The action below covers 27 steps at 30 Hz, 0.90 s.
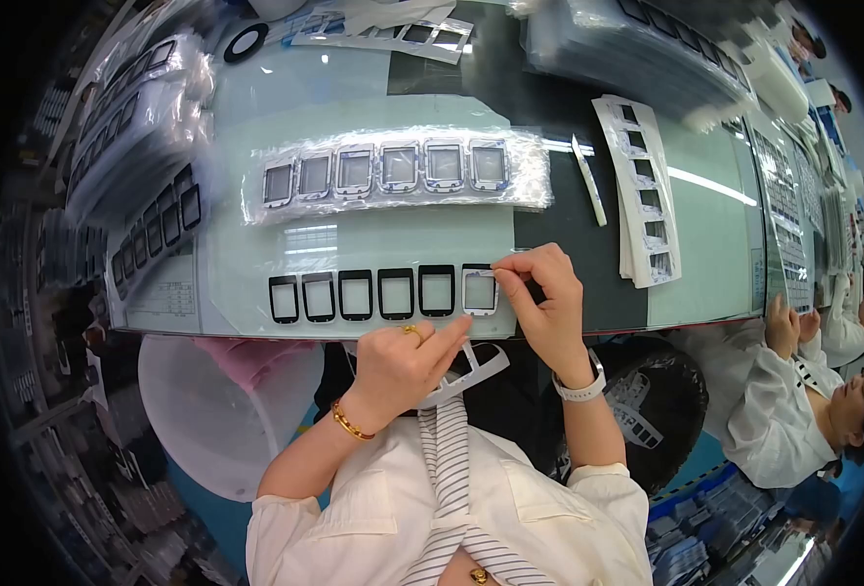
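Several black-rimmed rectangular panels (356, 272) lie in a row along the table's near edge. At the row's right end, a panel carries a thin white frame (492, 305). My right hand (549, 293) pinches this frame's upper right corner between thumb and forefinger. My left hand (398, 361) reaches its forefinger to the frame's lower edge, the other fingers curled. A white strip with cut-out windows (488, 367) hangs below the table edge and passes behind the left hand, which appears to grip it; the contact is hidden.
Beyond the row lies a clear plastic tray (539, 176) of similar frames. To its right are a white pen-like tool (589, 181) and cut-out strips (666, 230). Wrapped stacks (588, 49) stand behind. A white bin (164, 400) and black-lined bin (681, 391) flank me; a co-worker (783, 420) sits right.
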Motion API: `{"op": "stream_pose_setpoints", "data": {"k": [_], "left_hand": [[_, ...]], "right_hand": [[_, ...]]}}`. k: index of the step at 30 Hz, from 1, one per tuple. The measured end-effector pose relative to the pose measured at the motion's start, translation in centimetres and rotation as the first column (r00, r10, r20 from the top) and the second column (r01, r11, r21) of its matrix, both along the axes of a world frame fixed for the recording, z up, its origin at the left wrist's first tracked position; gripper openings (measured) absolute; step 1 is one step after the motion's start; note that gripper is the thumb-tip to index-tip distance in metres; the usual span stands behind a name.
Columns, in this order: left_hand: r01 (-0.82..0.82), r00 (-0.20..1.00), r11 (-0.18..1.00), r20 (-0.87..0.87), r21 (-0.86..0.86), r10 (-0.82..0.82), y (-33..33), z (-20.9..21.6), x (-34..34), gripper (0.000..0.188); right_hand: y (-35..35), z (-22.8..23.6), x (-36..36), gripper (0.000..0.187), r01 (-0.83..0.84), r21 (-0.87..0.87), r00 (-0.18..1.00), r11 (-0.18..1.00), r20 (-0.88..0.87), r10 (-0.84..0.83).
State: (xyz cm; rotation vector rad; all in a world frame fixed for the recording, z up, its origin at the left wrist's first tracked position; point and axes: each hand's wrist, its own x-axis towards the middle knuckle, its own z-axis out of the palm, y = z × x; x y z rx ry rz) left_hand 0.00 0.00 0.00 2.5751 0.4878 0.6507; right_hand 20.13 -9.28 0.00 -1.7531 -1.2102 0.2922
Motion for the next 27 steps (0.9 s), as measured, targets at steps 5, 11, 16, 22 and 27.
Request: {"op": "stream_pose_setpoints", "data": {"k": [5,11,16,22,27], "left_hand": [[-0.004,1.0,0.999,0.0,0.037,0.004,0.0,-0.1,0.3,0.026],[0.002,1.0,1.0,-0.029,0.007,-0.002,-0.1,0.2,0.5,0.027],[-0.007,1.0,1.0,-0.02,0.007,0.007,-0.3,0.2,0.7,0.025],[-0.014,1.0,1.0,-0.014,0.018,0.015,-0.6,0.0,0.9,0.024],[0.009,1.0,1.0,0.016,0.011,-0.009,-0.9,-0.1,1.4,0.026]], "right_hand": [[0.2,0.0,0.0,0.005,-0.001,0.011,1.0,1.0,0.009,0.001],[0.1,-0.1,0.0,0.005,0.006,0.009,1.0,1.0,0.016,-0.006],[0.1,0.0,-0.1,0.005,0.003,0.008,1.0,1.0,0.012,-0.003],[0.0,0.1,0.0,0.005,0.007,0.007,1.0,1.0,0.02,-0.007],[-0.2,0.2,-0.1,0.006,0.006,0.004,1.0,1.0,0.01,-0.006]]}}
